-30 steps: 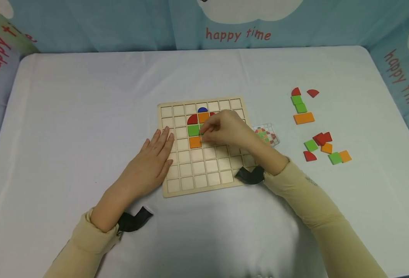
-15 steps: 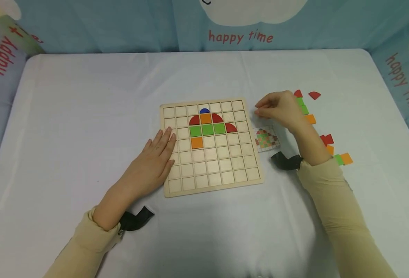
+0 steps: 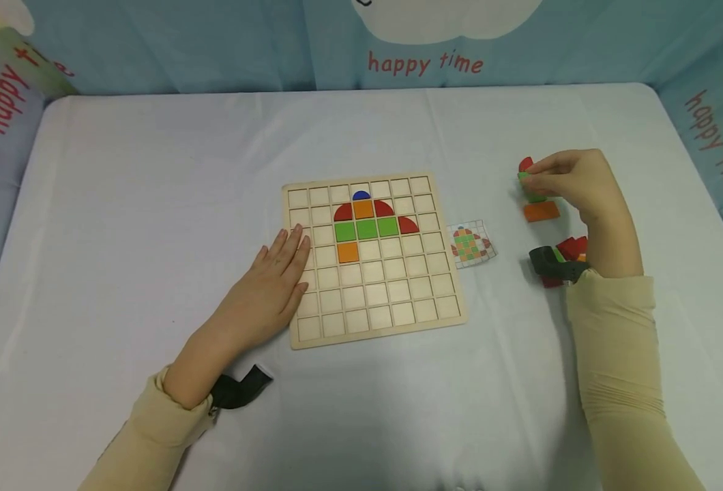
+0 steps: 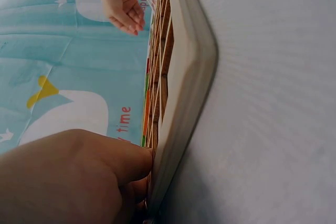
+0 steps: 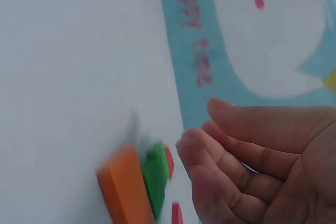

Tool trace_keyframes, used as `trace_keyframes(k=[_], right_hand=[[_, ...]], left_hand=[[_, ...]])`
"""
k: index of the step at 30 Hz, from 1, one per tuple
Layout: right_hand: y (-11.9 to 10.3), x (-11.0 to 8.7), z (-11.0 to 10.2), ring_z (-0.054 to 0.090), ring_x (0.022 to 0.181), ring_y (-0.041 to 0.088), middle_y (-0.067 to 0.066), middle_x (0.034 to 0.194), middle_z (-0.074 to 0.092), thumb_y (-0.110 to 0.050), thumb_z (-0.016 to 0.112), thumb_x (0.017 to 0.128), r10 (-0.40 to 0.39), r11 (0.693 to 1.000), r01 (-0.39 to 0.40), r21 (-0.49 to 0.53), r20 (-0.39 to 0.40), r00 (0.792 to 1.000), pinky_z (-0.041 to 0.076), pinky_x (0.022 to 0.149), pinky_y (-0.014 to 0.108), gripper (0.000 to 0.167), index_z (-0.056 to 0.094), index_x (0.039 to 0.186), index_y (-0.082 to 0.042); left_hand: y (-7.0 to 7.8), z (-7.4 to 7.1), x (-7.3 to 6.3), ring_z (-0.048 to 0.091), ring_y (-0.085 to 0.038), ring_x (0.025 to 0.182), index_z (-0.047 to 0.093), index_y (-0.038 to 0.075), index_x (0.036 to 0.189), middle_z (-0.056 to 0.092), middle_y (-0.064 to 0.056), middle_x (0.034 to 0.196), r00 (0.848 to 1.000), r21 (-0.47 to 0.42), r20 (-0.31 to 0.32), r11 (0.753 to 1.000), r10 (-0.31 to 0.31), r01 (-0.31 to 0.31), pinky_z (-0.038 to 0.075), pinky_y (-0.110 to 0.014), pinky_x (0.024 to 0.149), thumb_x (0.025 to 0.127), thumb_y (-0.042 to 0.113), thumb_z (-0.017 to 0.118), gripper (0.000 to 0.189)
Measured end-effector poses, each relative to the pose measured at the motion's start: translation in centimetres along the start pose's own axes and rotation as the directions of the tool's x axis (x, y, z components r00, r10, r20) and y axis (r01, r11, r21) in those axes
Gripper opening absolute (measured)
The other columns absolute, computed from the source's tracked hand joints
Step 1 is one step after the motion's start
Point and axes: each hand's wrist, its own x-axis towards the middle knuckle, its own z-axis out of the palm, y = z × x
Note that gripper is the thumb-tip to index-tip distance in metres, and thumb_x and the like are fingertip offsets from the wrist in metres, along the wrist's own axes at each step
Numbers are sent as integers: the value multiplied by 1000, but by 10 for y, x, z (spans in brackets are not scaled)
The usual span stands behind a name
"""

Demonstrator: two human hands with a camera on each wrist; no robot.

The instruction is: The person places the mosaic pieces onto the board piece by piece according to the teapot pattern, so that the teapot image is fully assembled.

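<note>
My left hand [image 3: 257,293] rests with fingers outstretched on the left edge of a wooden grid board [image 3: 376,334]. On the board's upper rows sit a blue half-round tile [image 3: 361,195], red quarter-round tiles [image 3: 408,225], green squares [image 3: 366,229] and orange squares [image 3: 348,252]. Over the upper group of loose tiles hovers my right hand [image 3: 585,187], its fingertips close to a green tile [image 3: 523,176] and a red quarter-round tile [image 3: 525,164]. In the right wrist view the right hand's loosely bent fingers [image 5: 197,153] hold nothing; the orange rectangle [image 5: 126,187] stands nearby.
A small printed pattern card [image 3: 470,244] lies against the board's right side. Below the right hand is another group of loose tiles [image 3: 573,247], partly covered by the black wrist strap [image 3: 558,266]. A printed blue curtain [image 3: 183,48] borders the white table.
My right hand has moved from the board rightwards to the loose tiles. A green square shows in the board where it was. The left hand has stayed in place.
</note>
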Motion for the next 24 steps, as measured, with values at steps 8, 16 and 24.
trace_keyframes(k=[8,16,24], right_hand=[[14,4,-17,63,68,-1,-19,72,63,-31,72,84,86,996,-87,-30,-23,996,27,106,52,11,69,90,-22],[23,9,-15,42,97,21,-18,82,57,-39,70,84,105,974,-107,-201,-19,994,37,90,48,37,67,111,-14],[25,11,-10,39,98,25,-7,87,60,-38,72,82,71,959,-75,-272,-26,997,39,77,36,48,64,112,-1]], left_hand=[[1,1,0,-2,-33,143,12,-4,149,1,-18,156,1000,1,3,1000,-2,2,12,-54,111,102,21,37,59],[1,1,-1,-2,-33,143,12,-4,149,1,-18,156,1000,-2,1,1000,-4,4,12,-54,111,102,21,37,59],[1,1,0,-2,-33,143,12,-4,149,1,-18,156,1000,5,-5,1000,3,-3,12,-53,111,102,21,37,59]])
